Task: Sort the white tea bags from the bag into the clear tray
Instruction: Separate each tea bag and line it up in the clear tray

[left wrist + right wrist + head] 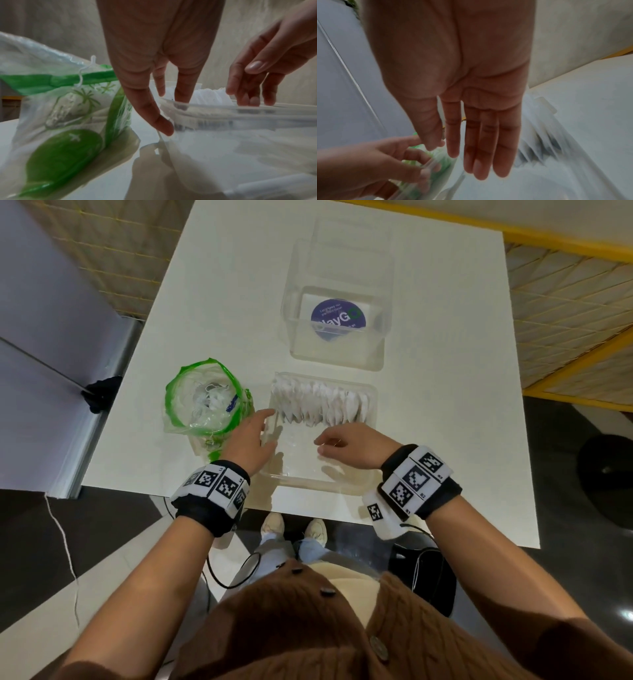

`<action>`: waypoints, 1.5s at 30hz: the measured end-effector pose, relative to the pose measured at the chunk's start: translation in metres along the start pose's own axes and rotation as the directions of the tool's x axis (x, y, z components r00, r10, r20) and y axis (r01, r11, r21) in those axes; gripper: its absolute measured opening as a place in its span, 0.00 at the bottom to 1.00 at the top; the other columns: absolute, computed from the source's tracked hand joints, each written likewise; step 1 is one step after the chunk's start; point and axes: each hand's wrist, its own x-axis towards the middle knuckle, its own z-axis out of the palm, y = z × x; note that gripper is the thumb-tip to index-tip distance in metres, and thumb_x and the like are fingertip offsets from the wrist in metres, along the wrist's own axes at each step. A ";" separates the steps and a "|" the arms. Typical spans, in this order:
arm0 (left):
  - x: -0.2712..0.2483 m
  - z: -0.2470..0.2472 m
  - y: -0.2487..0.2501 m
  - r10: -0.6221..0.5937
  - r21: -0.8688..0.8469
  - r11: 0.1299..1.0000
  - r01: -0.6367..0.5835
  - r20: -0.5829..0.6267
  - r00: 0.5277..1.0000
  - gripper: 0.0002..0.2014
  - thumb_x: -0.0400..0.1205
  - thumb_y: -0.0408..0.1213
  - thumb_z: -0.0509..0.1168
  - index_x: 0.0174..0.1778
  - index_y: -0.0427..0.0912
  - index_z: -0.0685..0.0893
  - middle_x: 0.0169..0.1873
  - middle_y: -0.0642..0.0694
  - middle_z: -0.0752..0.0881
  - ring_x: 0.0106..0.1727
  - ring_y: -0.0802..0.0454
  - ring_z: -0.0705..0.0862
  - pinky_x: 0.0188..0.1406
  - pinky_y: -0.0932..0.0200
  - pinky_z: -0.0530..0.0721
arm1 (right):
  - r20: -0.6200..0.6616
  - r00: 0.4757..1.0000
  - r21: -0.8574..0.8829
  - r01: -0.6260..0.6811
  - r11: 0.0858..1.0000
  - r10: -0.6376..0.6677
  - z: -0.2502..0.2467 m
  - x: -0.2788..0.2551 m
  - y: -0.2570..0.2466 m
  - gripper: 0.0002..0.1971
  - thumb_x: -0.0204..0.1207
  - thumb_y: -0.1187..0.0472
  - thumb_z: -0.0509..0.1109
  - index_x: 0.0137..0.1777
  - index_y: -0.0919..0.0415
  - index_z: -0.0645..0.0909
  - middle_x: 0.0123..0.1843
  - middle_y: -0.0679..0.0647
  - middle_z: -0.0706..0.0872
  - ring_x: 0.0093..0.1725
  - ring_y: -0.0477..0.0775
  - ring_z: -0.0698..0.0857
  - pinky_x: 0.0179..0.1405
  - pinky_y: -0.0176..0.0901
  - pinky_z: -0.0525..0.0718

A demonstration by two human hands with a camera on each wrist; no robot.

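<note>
A clear tray (pixel 308 483) lies on the white table in front of me. Several white tea bags (pixel 320 405) stand in a row along its far side, also seen as white tea bags (pixel 211 95) in the left wrist view. A green-rimmed plastic bag (pixel 205 400) with more tea bags inside stands just left of the tray. My left hand (pixel 255 438) touches the tray's left rim with its fingers fairly straight and holds nothing. My right hand (pixel 342 445) hovers over the tray's bare middle, and in the right wrist view this right hand (pixel 471 155) is flat and empty.
A clear lidded box (pixel 337 350) with a round purple sticker stands just beyond the tray. The table's near edge (pixel 445 534) runs under my wrists. A grey partition (pixel 51 337) borders the table's left side. Bare table top (pixel 445 405) lies to the right.
</note>
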 end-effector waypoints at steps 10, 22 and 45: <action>-0.041 -0.034 -0.010 -0.012 -0.188 0.981 -0.046 -0.298 0.954 0.16 0.80 0.31 0.65 0.64 0.37 0.81 0.57 0.42 0.83 0.47 0.53 0.80 0.48 0.65 0.74 | -0.041 0.988 0.158 0.155 0.975 -0.150 0.019 0.001 -0.033 0.16 0.82 0.55 0.61 0.68 0.56 0.79 0.62 0.53 0.84 0.60 0.49 0.81 0.58 0.34 0.74; 0.009 -0.097 -0.077 -0.253 -0.345 0.930 0.124 -0.358 0.899 0.18 0.73 0.42 0.74 0.59 0.49 0.85 0.68 0.37 0.74 0.73 0.44 0.70 0.73 0.52 0.68 | -0.449 0.846 0.128 0.380 0.916 -0.287 0.039 0.084 -0.133 0.17 0.83 0.69 0.56 0.70 0.68 0.75 0.69 0.63 0.78 0.69 0.59 0.76 0.68 0.38 0.66; 0.010 -0.103 -0.090 0.031 -0.233 0.969 -0.086 -0.230 0.973 0.25 0.77 0.23 0.64 0.71 0.39 0.77 0.64 0.38 0.77 0.59 0.44 0.79 0.57 0.67 0.72 | -0.202 0.979 -0.378 -0.082 0.922 0.004 0.030 0.127 -0.170 0.20 0.78 0.58 0.66 0.68 0.63 0.75 0.66 0.61 0.76 0.65 0.62 0.77 0.60 0.48 0.77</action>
